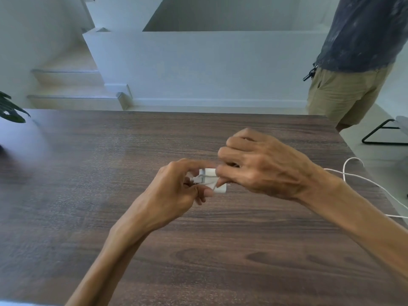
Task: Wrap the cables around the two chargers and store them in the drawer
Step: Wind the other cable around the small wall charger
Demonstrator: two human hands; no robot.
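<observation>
A small white charger [211,179] is held above the dark wooden table [110,195], between both hands. My left hand [176,191] pinches its left end, index finger stretched over the top. My right hand [262,166] is curled over its right side and grips the white cable, which crosses the charger in a loop or two. The rest of the white cable [362,180] trails out from behind my right wrist, loops on the table at the right and runs off the right edge. A second charger and the drawer are not in view.
Another person [353,62] in khaki shorts stands beyond the table's far right corner. A plant leaf [11,109] reaches in at the left edge. A black metal chair leg [384,133] is on the floor at right. White stairs rise behind the table.
</observation>
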